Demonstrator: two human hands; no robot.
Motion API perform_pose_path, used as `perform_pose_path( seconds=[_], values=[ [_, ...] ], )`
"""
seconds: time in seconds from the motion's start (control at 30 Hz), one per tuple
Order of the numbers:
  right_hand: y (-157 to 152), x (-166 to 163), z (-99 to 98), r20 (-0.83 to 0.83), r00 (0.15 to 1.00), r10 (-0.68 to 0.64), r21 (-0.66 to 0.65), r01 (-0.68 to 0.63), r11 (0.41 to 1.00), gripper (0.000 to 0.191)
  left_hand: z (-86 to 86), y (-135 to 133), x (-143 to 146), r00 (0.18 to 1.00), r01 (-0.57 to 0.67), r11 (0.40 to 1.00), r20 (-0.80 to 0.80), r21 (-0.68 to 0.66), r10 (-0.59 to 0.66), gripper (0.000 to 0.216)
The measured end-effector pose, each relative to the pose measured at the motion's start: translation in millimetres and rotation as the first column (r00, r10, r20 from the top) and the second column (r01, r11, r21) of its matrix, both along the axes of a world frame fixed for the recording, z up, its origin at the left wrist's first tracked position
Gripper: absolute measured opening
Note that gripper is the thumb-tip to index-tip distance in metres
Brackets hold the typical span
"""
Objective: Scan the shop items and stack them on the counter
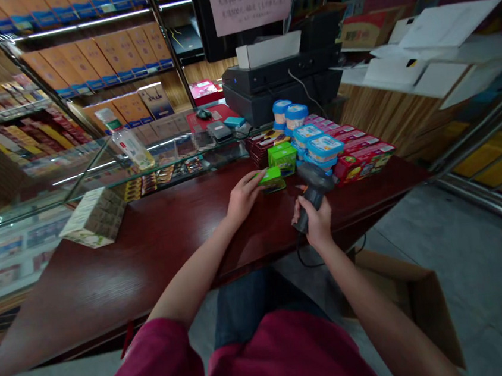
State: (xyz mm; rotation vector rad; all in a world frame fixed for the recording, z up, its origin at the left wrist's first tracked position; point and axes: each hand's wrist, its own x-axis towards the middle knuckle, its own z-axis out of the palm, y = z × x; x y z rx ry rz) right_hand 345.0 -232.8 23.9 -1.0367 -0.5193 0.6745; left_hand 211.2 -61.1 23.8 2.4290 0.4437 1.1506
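In my right hand (315,217) is a dark grey barcode scanner (315,181), its head tilted up and away over the counter. Its cable hangs below the counter edge. My left hand (245,199) is closed on a small green box (271,177) at the counter top. Right behind that box stands a stack of similar green boxes (282,156). Beyond the scanner head are blue-lidded tubs (324,147), stacked in a group. Rows of red and pink boxes (364,152) lie to their right.
A clear bottle (132,143) stands on the glass case at left, near a pale patterned box (95,217). Behind the goods is a black printer-like machine (261,78). An open cardboard box (405,291) sits on the floor at right.
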Motion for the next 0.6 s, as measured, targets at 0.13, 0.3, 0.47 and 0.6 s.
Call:
perform_pose_path(
  seconds=[0.13, 0.3, 0.47, 0.6],
  values=[
    [13, -15, 6.5, 0.053, 0.961, 0.270, -0.086, -0.265, 0.960, 0.048, -3.4, 12, -73, 0.951, -0.263, 0.944, 0.113, -0.200, 0.289, 0.049],
    [48, -56, 15.4, -0.004, 0.787, 0.617, -0.147, -0.610, 0.778, 0.048, 3.8, 33, -163, 0.878, -0.456, 0.862, 0.045, -0.221, 0.477, 0.063],
    [72, -90, 20.1, -0.046, 0.688, 0.724, -0.081, -0.725, 0.684, 0.047, 7.2, 29, -225, 0.834, -0.549, 0.829, 0.000, -0.108, 0.552, 0.045],
    [72, -102, 16.0, -0.055, 0.681, 0.730, -0.093, -0.732, 0.675, 0.044, -0.1, 22, -244, 0.839, -0.541, 0.838, 0.032, -0.062, 0.544, 0.031]
  ],
)
